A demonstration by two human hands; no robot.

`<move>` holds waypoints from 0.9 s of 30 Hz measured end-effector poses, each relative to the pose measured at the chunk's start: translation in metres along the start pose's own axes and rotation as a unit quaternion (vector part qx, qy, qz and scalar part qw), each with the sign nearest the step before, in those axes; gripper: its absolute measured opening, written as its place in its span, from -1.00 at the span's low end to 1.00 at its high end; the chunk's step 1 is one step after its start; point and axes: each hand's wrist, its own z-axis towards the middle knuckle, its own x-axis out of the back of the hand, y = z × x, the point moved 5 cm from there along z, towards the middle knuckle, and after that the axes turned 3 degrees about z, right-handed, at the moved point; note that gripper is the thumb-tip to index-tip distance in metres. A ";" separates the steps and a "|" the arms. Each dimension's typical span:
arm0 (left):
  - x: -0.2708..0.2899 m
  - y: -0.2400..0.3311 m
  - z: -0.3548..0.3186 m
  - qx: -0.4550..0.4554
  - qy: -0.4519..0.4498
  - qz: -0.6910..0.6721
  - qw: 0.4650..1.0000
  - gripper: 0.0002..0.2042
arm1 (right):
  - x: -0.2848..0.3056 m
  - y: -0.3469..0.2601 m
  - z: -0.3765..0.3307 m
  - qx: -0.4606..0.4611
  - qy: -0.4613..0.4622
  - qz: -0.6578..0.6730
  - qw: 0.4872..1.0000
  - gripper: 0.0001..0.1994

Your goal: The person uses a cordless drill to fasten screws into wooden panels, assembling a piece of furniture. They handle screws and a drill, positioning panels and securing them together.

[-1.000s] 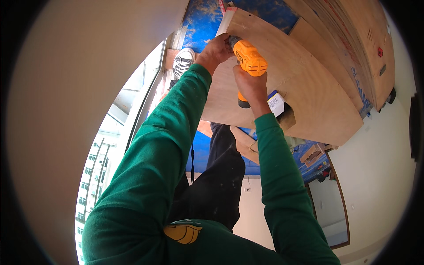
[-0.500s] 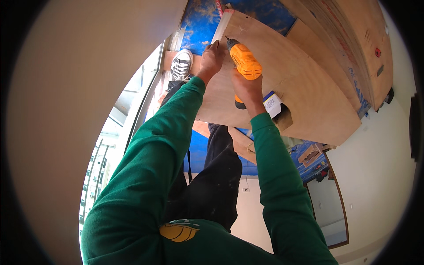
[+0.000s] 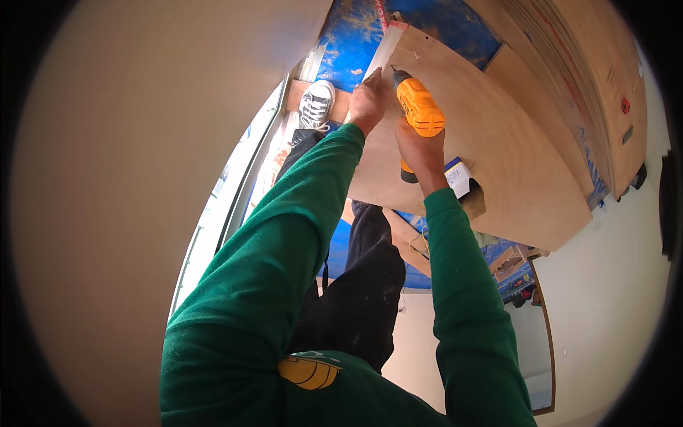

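Note:
My right hand (image 3: 421,148) is wrapped round the grip of an orange cordless drill (image 3: 421,108). The drill's thin dark bit points away from me, over the far left part of a plywood board (image 3: 526,153). Just left of the bit, my left hand (image 3: 368,101) is at the board's left edge, its fingers drawn together. What those fingers pinch, if anything, is too small to make out. Whether the bit touches the wood cannot be told.
A white and blue box (image 3: 457,176) sits on the board beside a dark opening (image 3: 471,193). My sneaker (image 3: 316,103) stands left of the board, near a window frame. Blue sheeting (image 3: 348,53) covers the floor. Stacked boards (image 3: 605,78) lean at the far right.
The whole view has shifted, so the scene lies farther right and slightly lower. Both hands and the drill keep nearly the same place over the board.

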 end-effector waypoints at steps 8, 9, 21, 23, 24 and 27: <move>-0.003 -0.003 0.001 0.011 -0.011 0.003 1.000 -0.44 | 0.000 -0.001 0.002 -0.008 -0.001 -0.010 1.000 -0.63; -0.003 -0.003 0.002 0.002 -0.007 0.006 1.000 -0.44 | 0.000 -0.001 0.002 -0.011 0.004 -0.012 1.000 -0.63; -0.001 -0.005 0.002 0.024 -0.041 -0.016 0.999 -0.42 | 0.003 -0.021 0.006 0.040 -0.004 -0.040 0.998 -0.62; 0.004 0.000 0.001 0.005 -0.036 -0.017 0.999 -0.42 | 0.003 -0.021 0.009 0.043 -0.011 -0.024 0.999 -0.66; 0.004 0.001 -0.001 0.013 -0.042 -0.018 0.999 -0.42 | 0.004 -0.019 0.011 0.030 -0.015 -0.026 0.999 -0.66; 0.007 0.005 -0.003 0.018 -0.040 -0.023 0.999 -0.44 | 0.003 -0.016 0.016 0.044 -0.019 -0.022 0.999 -0.70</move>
